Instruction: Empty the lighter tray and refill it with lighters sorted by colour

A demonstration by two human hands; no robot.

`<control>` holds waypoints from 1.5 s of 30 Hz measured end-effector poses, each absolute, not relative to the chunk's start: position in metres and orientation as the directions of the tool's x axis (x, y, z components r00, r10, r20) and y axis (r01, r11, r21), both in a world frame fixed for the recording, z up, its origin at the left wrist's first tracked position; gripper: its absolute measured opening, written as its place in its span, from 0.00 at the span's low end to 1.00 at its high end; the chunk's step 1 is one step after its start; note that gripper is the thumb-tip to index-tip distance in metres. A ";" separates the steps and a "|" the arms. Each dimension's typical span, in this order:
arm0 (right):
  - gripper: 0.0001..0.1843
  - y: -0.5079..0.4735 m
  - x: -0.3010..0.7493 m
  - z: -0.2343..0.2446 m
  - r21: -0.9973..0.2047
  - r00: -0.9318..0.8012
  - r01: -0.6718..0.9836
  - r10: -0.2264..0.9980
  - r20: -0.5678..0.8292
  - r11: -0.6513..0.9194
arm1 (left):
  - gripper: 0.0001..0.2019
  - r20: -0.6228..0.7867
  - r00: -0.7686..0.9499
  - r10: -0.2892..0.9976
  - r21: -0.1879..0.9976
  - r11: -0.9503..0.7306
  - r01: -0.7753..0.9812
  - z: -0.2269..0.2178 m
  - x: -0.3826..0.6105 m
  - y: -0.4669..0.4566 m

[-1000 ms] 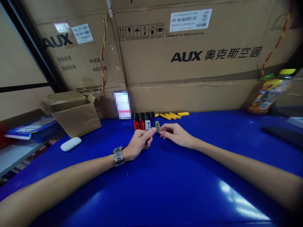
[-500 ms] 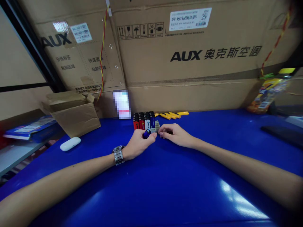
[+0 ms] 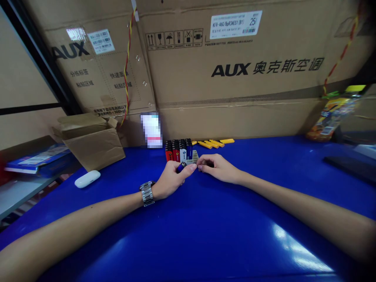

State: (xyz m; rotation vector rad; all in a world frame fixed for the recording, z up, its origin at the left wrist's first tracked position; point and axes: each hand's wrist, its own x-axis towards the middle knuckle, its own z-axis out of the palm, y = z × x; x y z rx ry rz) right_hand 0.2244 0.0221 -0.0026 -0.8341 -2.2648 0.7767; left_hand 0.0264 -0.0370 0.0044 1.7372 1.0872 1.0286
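Observation:
My left hand [image 3: 170, 180], wearing a metal watch, is closed around a dark blue battery [image 3: 181, 167], with one end of it showing above the fingers. Just behind it stands a pale divided tray [image 3: 195, 155]. Upright batteries [image 3: 176, 152] fill its left part in rows of orange-red, red, white and blue, all with black tops. Cells at the tray's right side hold nothing visible. My right hand [image 3: 220, 167] is at the tray's front right corner, thumb and fingers pinched together near the left thumb. Whatever lies between those fingers is hidden.
Several yellow batteries [image 3: 216, 143] lie behind the tray. A blurred phone-like screen [image 3: 151, 130] leans against the large cardboard [image 3: 235, 86]. On the left are a small open carton [image 3: 94, 147] and a white case [image 3: 87, 179]; a drink bottle [image 3: 331, 117] stands at right.
My left thumb has stretched a little to the right, nearer the right fingertips, and the blue battery has shifted slightly in the grip. My right hand has barely moved.

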 end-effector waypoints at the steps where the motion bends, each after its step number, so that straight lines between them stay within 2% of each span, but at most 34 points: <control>1: 0.07 0.022 0.224 -0.003 -0.689 -0.625 0.357 0.710 0.326 0.631 | 0.26 0.205 0.293 0.934 0.926 -0.282 0.252 0.004 0.026 -0.037; 9: 0.06 0.020 0.224 -0.001 -0.691 -0.622 0.369 0.718 0.313 0.621 | 0.20 0.244 0.255 0.935 0.845 -0.335 0.416 0.014 0.031 -0.040; 14: 0.06 0.019 0.223 0.000 -0.695 -0.616 0.383 0.729 0.298 0.608 | 0.15 0.237 0.233 0.943 0.844 -0.319 0.432 0.014 0.034 -0.042; 23: 0.07 0.020 0.224 -0.002 -0.708 -0.611 0.352 0.723 0.321 0.612 | 0.19 0.212 0.254 0.944 0.833 -0.311 0.457 0.015 0.033 -0.043; 26: 0.11 0.013 0.224 0.002 -0.737 -0.580 0.304 0.731 0.360 0.604 | 0.21 0.242 0.313 0.918 0.829 -0.363 0.426 0.015 0.032 -0.043; 31: 0.14 -0.012 0.217 0.016 -0.695 -0.567 0.176 0.649 0.507 0.697 | 0.11 0.315 0.335 0.888 0.768 -0.446 0.459 0.012 0.032 -0.040; 33: 0.14 -0.021 0.213 0.021 -0.657 -0.573 0.191 0.627 0.528 0.729 | 0.09 0.340 0.374 0.863 0.746 -0.490 0.450 0.011 0.032 -0.040; 37: 0.10 -0.024 0.209 0.027 -0.612 -0.577 0.249 0.623 0.528 0.750 | 0.14 0.355 0.404 0.843 0.717 -0.523 0.460 0.011 0.033 -0.043; 39: 0.10 -0.016 0.212 0.029 -0.614 -0.561 0.250 0.629 0.538 0.748 | 0.17 0.318 0.365 0.875 0.761 -0.466 0.452 0.011 0.033 -0.045; 41: 0.11 -0.004 0.219 0.031 -0.647 -0.506 0.236 0.660 0.555 0.725 | 0.19 0.253 0.325 0.911 0.855 -0.368 0.366 0.011 0.034 -0.046; 43: 0.12 0.010 0.226 0.032 -0.690 -0.430 0.216 0.702 0.568 0.691 | 0.17 0.200 0.288 0.937 0.920 -0.281 0.273 0.011 0.034 -0.045; 45: 0.12 0.023 0.231 0.032 -0.691 -0.386 0.231 0.717 0.581 0.685 | 0.12 0.191 0.259 0.947 0.931 -0.258 0.257 0.010 0.033 -0.044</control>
